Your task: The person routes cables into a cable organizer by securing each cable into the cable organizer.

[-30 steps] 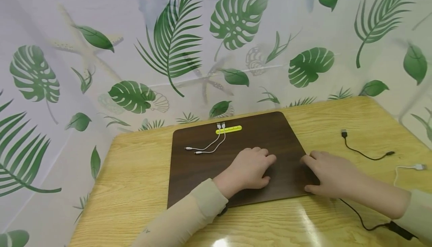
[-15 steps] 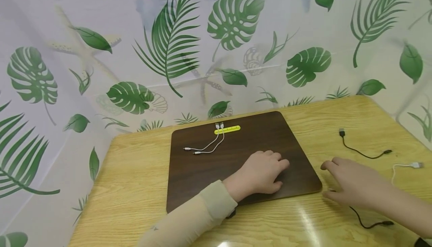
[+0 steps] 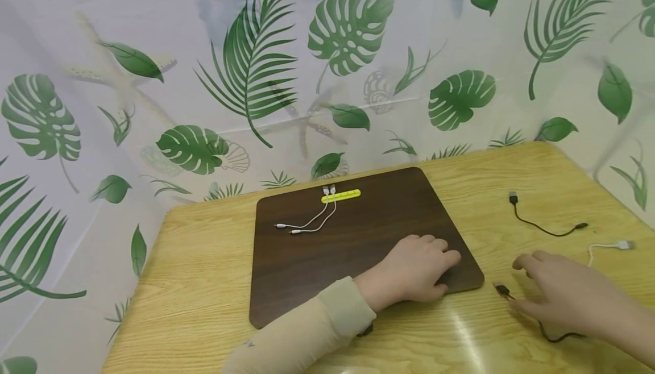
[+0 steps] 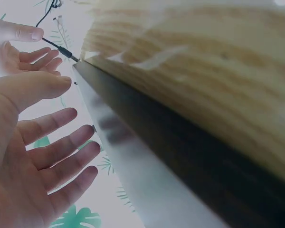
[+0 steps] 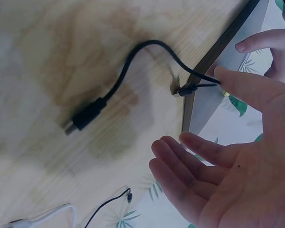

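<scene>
My left hand (image 3: 417,269) is over the right front part of a dark brown board (image 3: 317,266), with its fingers loosely bent and nothing held. In the left wrist view its fingers (image 4: 69,147) are spread apart beside the board. My right hand (image 3: 568,297) hovers just right of the board, above a short black USB cable (image 3: 503,290). In the right wrist view this black cable (image 5: 128,71) runs past the thumb tip; the fingers are relaxed and apart from it. On the board, a yellow cable clip strip (image 3: 348,195) holds two white cables (image 3: 319,215) side by side near the back edge.
Beyond the right hand lie another black USB cable (image 3: 537,226) and a white cable (image 3: 609,245), partly hidden by the hand. The wooden table (image 3: 194,283) extends around the board. A leaf-patterned cloth (image 3: 399,33) hangs at the back and left.
The left hand has slid right across the board. My right hand has left the board's right edge and moved right, uncovering the board corner and the near black cable's USB plug.
</scene>
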Tool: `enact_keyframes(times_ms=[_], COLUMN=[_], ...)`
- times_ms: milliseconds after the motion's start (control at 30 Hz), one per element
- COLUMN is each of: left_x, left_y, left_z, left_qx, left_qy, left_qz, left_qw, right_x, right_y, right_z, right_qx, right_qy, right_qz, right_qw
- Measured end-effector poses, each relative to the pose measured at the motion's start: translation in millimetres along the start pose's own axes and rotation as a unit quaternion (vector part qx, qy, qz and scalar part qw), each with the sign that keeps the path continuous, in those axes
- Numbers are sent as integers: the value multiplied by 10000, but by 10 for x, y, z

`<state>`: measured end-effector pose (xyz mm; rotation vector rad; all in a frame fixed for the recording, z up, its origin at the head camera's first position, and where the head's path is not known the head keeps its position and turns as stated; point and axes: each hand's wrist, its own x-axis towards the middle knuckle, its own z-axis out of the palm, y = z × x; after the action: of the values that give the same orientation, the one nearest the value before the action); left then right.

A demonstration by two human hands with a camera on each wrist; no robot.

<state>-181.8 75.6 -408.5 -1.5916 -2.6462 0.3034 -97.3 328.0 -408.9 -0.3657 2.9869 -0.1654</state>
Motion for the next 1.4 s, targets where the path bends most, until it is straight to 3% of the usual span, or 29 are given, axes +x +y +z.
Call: enact_keyframes(times_ms=[200, 533, 767, 933, 1400], left_x=[54, 147, 251, 285, 350], left_y=[66, 220, 371, 455, 589], left_z=[-12, -61, -101, -88, -60], left_qx=[38, -62, -63, 58, 170], left_qy=[-97, 41, -271, -205, -238], left_qz=[125, 368, 465, 577, 709], left_qw=[9999, 9993, 9985, 9981, 9971], right_x=[-75, -201, -301, -354, -358], right_y=[54, 101, 72, 58, 114], right_z=[29, 92, 138, 187, 276], right_qx=[137, 104, 270, 359, 817], right_qy=[-53, -296, -646, -618, -956], right_qz=[156, 200, 341, 431, 225], right_qw=[9998, 9993, 9970, 9965, 9918])
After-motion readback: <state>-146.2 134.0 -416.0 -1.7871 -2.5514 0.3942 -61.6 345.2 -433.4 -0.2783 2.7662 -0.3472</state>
